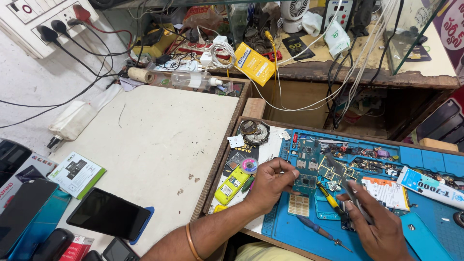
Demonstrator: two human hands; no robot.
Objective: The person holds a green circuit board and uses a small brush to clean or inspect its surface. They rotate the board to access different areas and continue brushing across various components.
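Left hand [270,186]: knuckles up, wrist bent, fingers curled with thumb and forefinger pinched on the edge of a small blue circuit board [305,183], which it holds just above the blue work mat [430,227]. A thin bangle [192,243] sits on the forearm. Right hand [377,224]: palm turned inward, fingers closed around slim grey tweezers [355,199] whose tip points up and left toward the board. The two hands are apart, with the board's right edge between them.

Just between the hands: a yellow-handled screwdriver [328,198] lies slanted on the mat; a keypad panel [298,205] sits directly below the board. A second, blue-handled screwdriver [316,229] lies nearer the body. Left of the left hand: a yellow phone shell [231,185] and a small solder-wick reel [249,166]. Right of the right hand: a white adhesive tube [430,186].

Further left: a pale worktop [154,140] carrying a dark phone [108,214]. Behind it all: a cluttered wooden shelf [338,72] with white cables, and a wall socket strip [48,17].
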